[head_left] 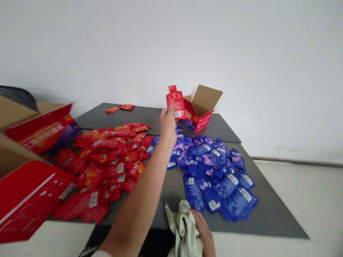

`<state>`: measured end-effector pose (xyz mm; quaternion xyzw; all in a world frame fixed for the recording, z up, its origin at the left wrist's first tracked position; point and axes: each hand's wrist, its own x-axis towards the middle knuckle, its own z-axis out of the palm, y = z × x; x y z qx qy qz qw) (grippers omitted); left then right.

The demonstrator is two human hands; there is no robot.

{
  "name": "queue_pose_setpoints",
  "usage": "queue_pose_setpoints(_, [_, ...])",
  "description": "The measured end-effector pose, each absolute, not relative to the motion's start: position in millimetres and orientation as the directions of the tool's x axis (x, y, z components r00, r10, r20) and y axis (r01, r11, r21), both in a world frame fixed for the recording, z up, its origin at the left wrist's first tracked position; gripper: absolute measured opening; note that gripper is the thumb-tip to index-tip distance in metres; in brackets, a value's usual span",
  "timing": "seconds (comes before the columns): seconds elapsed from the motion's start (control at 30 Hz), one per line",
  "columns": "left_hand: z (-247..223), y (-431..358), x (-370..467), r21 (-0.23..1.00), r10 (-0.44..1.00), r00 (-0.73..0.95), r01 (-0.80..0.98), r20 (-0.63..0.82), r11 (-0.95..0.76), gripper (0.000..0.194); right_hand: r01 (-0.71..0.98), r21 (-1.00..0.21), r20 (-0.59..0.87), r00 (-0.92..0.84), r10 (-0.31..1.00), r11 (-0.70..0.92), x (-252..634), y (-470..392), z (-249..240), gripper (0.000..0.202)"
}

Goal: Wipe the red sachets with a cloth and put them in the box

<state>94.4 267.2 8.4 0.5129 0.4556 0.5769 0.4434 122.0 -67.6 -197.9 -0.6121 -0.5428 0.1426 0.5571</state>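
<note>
My left hand (168, 123) is stretched far forward over the table, its fingers closed on a red pouch (176, 103) with a white barcode label, held upright in front of a small open box (199, 114). Near the table's front edge my right hand (203, 232) is wrapped round a crumpled pale green cloth (186, 228). Beneath and left of my left forearm lies a wide heap of red pouches (107, 153). A heap of blue pouches (211, 164) spreads to the right, just beyond the cloth.
Large open red cartons (34, 196) stand at the left, their flaps raised. A few red pouches (120, 107) lie at the back left of the dark grey table (270, 210). A white wall (254, 71) rises behind the table.
</note>
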Motion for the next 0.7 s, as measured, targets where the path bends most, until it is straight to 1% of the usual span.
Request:
queue_pose_setpoints(0.03, [4,234,91,0.956,0.981,0.03,-0.233,0.19,-0.178,0.033,0.503,-0.826,0.461,0.344,0.818,0.253,122,-68,-198,0.046])
queue_pose_setpoints(0.07, [-1,203,84,0.912,0.968,0.145,-0.386,0.204,-0.134,0.034,0.498,-0.828,0.461,0.339,0.82,0.259,122,-68,-196,0.047])
queue_pose_setpoints(0.1, [-6,174,74,0.885,0.944,0.254,-0.46,0.21,-0.074,0.035,0.492,-0.829,0.46,0.33,0.824,0.265,121,-69,-194,0.048])
queue_pose_setpoints(0.13, [-13,148,61,0.879,0.917,0.35,-0.476,0.193,-0.003,0.037,0.487,-0.834,0.449,0.325,0.832,0.26,121,-70,-191,0.049])
queue_pose_setpoints(0.17, [-20,126,46,0.888,0.892,0.427,-0.455,0.151,0.067,0.038,0.479,-0.839,0.441,0.319,0.839,0.258,120,-70,-187,0.049])
queue_pose_setpoints(0.23, [-40,94,14,0.93,0.842,0.539,-0.324,0.032,0.172,0.041,0.46,-0.843,0.439,0.288,0.851,0.279,121,-70,-183,0.047])
queue_pose_setpoints(0.27, [-51,83,-2,0.949,0.824,0.566,-0.24,-0.035,0.205,0.043,0.447,-0.847,0.436,0.27,0.859,0.289,122,-69,-181,0.045])
queue_pose_setpoints(0.33, [-75,72,-31,0.971,0.807,0.57,-0.065,-0.153,0.23,0.045,0.413,-0.859,0.418,0.229,0.879,0.301,124,-67,-180,0.04])
queue_pose_setpoints(0.4, [-99,68,-53,0.978,0.829,0.523,0.059,-0.199,0.198,0.045,0.382,-0.872,0.396,0.182,0.9,0.306,128,-66,-179,0.038])
queue_pose_setpoints(0.5, [-128,66,-70,0.982,0.878,0.452,0.166,-0.156,0.089,0.043,0.355,-0.882,0.366,0.102,0.925,0.31,132,-71,-171,0.037])
queue_pose_setpoints(0.57, [-138,64,-73,0.969,0.889,0.439,0.245,-0.133,0.024,0.039,0.328,-0.895,0.331,0.038,0.943,0.301,133,-82,-161,0.035])
queue_pose_setpoints(0.63, [-143,63,-72,0.938,0.894,0.434,0.343,-0.114,-0.047,0.041,0.289,-0.917,0.281,-0.024,0.959,0.276,132,-96,-148,0.032])
queue_pose_setpoints(0.7, [-144,62,-71,0.886,0.897,0.439,0.434,-0.049,-0.164,0.043,0.255,-0.937,0.232,-0.063,0.971,0.24,128,-110,-135,0.028])
